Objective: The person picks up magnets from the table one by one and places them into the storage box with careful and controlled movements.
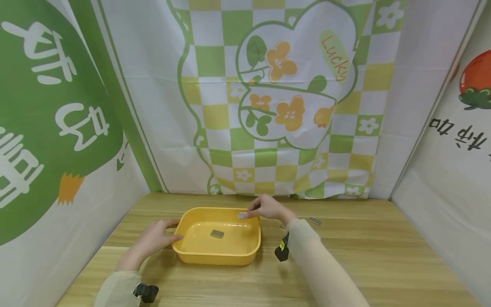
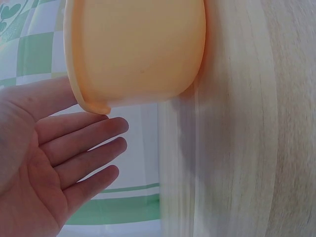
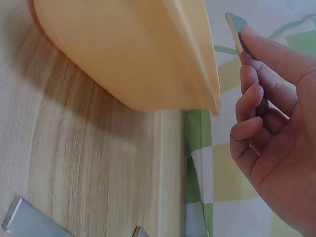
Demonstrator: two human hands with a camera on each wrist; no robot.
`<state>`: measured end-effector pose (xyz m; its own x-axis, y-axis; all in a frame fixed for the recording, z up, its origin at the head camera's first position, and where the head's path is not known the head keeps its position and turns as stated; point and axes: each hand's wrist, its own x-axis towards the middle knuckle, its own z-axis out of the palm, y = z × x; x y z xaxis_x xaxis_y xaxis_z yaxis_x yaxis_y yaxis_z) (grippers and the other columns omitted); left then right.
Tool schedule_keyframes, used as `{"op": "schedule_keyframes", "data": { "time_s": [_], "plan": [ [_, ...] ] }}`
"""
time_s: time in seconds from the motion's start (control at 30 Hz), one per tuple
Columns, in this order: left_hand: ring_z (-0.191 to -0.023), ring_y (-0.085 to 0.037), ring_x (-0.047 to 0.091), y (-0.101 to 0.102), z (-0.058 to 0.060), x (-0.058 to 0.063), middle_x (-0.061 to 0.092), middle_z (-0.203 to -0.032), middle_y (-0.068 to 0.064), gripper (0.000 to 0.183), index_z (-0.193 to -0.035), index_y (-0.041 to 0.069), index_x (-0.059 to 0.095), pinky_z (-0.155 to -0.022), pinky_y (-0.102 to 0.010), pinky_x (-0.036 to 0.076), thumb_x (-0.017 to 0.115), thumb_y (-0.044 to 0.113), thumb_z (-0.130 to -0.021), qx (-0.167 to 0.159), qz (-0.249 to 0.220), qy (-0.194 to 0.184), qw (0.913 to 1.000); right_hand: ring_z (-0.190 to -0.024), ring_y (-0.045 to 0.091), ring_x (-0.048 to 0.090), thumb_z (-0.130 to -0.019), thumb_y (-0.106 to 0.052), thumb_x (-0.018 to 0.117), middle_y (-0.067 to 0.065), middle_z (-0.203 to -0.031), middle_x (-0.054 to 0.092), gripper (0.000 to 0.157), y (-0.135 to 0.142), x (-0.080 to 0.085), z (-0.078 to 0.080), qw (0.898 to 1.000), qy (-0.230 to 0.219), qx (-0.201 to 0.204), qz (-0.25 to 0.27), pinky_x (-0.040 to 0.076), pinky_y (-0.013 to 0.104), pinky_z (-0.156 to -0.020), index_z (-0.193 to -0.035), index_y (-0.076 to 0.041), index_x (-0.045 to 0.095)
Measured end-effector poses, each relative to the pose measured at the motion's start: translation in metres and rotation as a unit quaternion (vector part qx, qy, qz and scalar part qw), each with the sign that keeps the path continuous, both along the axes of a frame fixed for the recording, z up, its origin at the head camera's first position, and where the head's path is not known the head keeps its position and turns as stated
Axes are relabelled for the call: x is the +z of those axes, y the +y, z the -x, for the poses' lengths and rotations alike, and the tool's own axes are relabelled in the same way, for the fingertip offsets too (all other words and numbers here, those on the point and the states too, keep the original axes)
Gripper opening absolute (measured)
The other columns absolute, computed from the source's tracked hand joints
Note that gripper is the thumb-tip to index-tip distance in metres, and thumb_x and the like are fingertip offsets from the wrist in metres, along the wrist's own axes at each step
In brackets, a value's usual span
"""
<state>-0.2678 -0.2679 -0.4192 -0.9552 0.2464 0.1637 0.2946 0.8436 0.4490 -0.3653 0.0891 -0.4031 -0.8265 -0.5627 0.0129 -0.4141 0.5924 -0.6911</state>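
A yellow plastic basin (image 1: 216,259) stands on the wooden table, with one small flat silvery metal block (image 1: 217,234) lying on its bottom. At the basin's left end, my left hand (image 1: 153,238) holds the rim between thumb and index finger. The other fingers of that hand (image 2: 54,153) are spread, nearly straight, outside the wall. My right hand (image 1: 267,207) pinches another silvery metal block (image 1: 242,215) between thumb and index finger, above the basin's right far corner. In the right wrist view the pinched block (image 3: 236,29) is raised above the rim, the remaining fingers curled in.
Right of the basin lies a flat metal block (image 1: 315,221) on the table. The end of another metal piece (image 1: 282,227) shows beside my right wrist. Printed cloth (image 1: 291,170) hangs at the table's back edge, with more cloth walls on both sides.
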Motion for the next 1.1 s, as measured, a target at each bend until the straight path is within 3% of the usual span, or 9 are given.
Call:
{"op": "schedule_keyframes", "data": {
  "time_s": [0.73,1.1],
  "plan": [
    [-0.110,-0.041,0.059,0.000,0.001,0.000,0.065,-0.118,-0.021,0.052,-0.124,-0.004,0.059,-0.092,-0.056,0.047,0.072,0.026,-0.083,-0.003,0.000,0.005,1.0000,-0.067,0.007,0.052,-0.080,-0.032,0.075,-0.005,-0.079,0.071,0.016,-0.021,0.002,0.000,1.000,-0.003,0.015,-0.014,0.045,0.022,-0.064,-0.082,-0.015,0.076],
    [-0.110,-0.041,0.059,0.000,-0.001,0.000,0.065,-0.117,-0.021,0.052,-0.123,-0.004,0.060,-0.092,-0.056,0.046,0.072,0.026,-0.083,0.000,-0.002,0.001,1.0000,-0.073,0.007,0.058,-0.080,-0.035,0.075,-0.007,-0.083,0.072,0.019,-0.033,0.003,0.000,0.999,-0.012,0.009,-0.033,0.050,0.024,-0.072,-0.085,-0.016,0.076]
  ]
}}
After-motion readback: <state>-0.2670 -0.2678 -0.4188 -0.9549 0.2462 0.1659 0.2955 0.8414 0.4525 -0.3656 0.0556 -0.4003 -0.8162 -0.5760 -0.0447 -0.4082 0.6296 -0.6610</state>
